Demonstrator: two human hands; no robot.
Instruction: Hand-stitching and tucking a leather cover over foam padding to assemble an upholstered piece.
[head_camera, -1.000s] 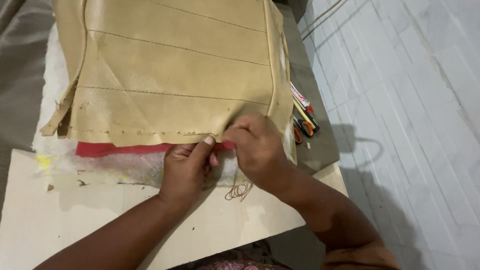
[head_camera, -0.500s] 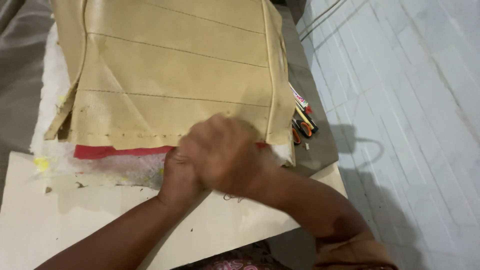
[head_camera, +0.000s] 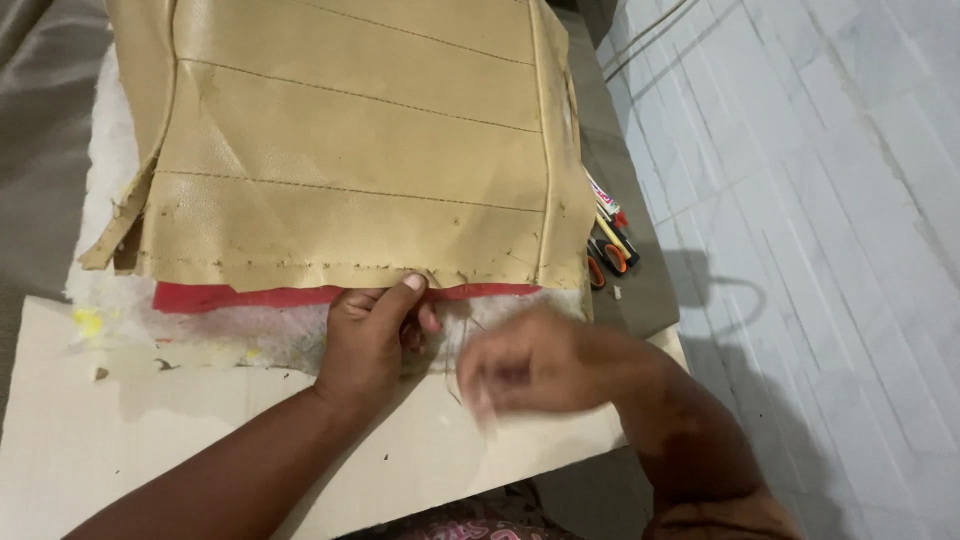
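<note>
Just beyond the fingers (head_camera: 412, 284) of the left hand (head_camera: 372, 340) lies the lower stitched edge of a tan leatherette cover (head_camera: 350, 170), spread flat over white foam padding (head_camera: 250, 335) with a red fabric strip (head_camera: 250, 297) showing under its hem. Those fingers are together, pinching the hem at its middle. To their right the right hand (head_camera: 535, 362) hangs blurred above a pale board (head_camera: 120, 440) on the bench (head_camera: 630, 290); whether its fingers are apart or together I cannot tell. Farther right, past the cover's corner, orange-handled scissors (head_camera: 605, 262) and pens (head_camera: 605, 205) lie beside the tiled floor (head_camera: 820, 250).
</note>
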